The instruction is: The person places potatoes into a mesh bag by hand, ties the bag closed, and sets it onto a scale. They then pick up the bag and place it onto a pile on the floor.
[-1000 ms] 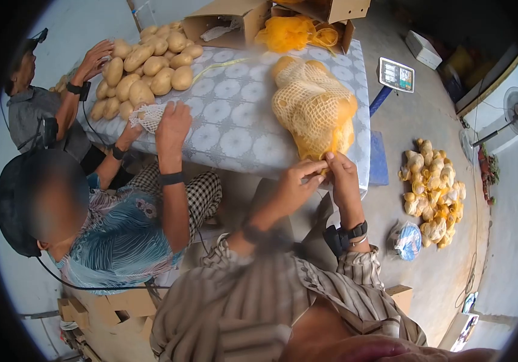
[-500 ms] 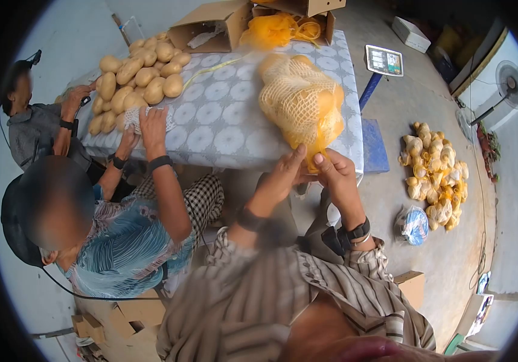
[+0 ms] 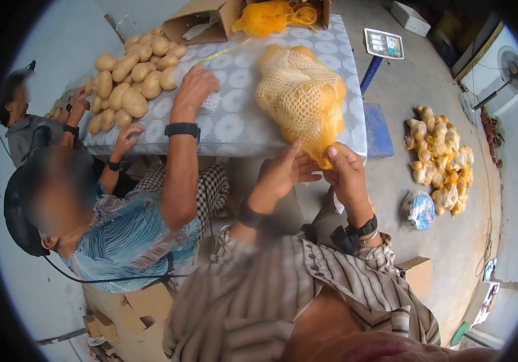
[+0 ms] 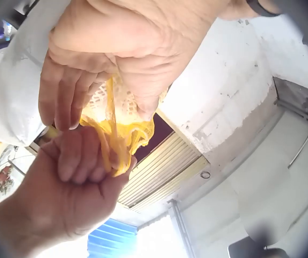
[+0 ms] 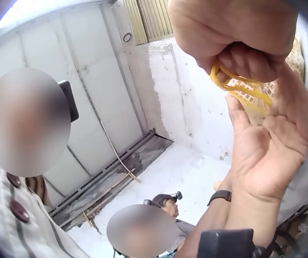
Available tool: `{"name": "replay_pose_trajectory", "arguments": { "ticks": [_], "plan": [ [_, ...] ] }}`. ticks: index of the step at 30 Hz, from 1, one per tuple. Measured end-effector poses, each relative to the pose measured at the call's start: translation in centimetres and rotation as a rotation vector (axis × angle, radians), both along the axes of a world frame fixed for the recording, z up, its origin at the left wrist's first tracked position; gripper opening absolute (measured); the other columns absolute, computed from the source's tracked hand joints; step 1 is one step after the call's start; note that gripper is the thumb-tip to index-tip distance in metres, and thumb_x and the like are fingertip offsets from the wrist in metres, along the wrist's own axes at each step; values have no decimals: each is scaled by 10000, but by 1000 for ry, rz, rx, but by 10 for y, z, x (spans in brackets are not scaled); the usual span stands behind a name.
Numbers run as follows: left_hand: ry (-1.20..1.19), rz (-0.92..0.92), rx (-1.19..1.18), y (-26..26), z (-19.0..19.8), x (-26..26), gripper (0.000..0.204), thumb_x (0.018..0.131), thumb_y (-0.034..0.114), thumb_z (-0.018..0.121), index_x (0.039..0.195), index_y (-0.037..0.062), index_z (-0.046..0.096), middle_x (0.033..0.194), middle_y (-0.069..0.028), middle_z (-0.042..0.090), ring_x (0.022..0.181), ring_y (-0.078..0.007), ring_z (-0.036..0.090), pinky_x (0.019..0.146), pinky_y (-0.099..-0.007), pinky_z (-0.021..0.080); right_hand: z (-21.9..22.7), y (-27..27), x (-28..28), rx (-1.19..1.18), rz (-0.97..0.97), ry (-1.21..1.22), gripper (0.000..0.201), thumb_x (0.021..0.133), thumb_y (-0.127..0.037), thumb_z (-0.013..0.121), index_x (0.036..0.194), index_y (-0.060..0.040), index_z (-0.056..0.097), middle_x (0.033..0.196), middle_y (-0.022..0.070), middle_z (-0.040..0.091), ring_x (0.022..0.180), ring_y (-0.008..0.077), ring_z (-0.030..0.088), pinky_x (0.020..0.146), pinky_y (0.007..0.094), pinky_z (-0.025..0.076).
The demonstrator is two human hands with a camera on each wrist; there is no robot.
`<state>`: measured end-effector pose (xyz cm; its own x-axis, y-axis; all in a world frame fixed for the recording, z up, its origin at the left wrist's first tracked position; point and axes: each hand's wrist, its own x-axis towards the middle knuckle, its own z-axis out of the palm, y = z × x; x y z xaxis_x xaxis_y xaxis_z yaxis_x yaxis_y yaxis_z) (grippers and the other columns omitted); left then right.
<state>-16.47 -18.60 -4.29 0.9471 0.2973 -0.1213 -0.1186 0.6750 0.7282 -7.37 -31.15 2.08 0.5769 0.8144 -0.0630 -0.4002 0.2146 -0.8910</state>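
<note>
A bulging yellow net bag (image 3: 301,90) of potatoes, each in white foam netting, lies on the table's near right part in the head view. Its gathered mouth points at the person. My right hand (image 3: 348,170) grips that yellow mouth, its fingers curled round the mesh in the left wrist view, with a loop of net (image 5: 234,80) showing beside them in the right wrist view. My left hand (image 3: 284,170) is beside the bag's neck, its fingers straight and spread apart from the thumb. In the left wrist view the neck (image 4: 119,137) passes between left thumb and fingers.
Left of the bag, loose potatoes (image 3: 132,81) are heaped on the patterned tablecloth (image 3: 235,130). Beside me a seated person's hand (image 3: 195,90) reaches over the cloth. Cardboard boxes (image 3: 201,21) and yellow nets (image 3: 265,18) stand behind; a scale display (image 3: 383,43) and filled bags (image 3: 440,154) are right.
Both hands were close together at the bag's neck; the left fingers have since spread while the right keeps its grip. The neighbour's hand has moved right over the table, away from the potatoes.
</note>
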Motion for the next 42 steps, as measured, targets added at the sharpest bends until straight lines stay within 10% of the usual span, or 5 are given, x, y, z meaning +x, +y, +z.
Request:
{"name": "replay_pose_trajectory", "arguments": {
  "ticks": [30, 42],
  "plan": [
    [132, -27, -18, -60, -9, 14, 723, 888, 629, 496, 1296, 36, 442, 1133, -176, 600, 1008, -259, 629, 823, -403, 550, -28, -80, 52, 184, -18, 3, 237, 953, -269, 548, 863, -50, 547, 595, -67, 358, 455, 21, 253, 419, 194, 196],
    [316, 642, 380, -55, 2, -21, 295, 923, 260, 619, 1078, 18, 555, 869, -81, 613, 743, -170, 635, 659, -313, 559, -43, -120, 60, 241, 53, 82, 248, 914, -285, 597, 916, -37, 620, 766, -24, 553, 582, 40, 430, 475, 187, 297]
  ]
}}
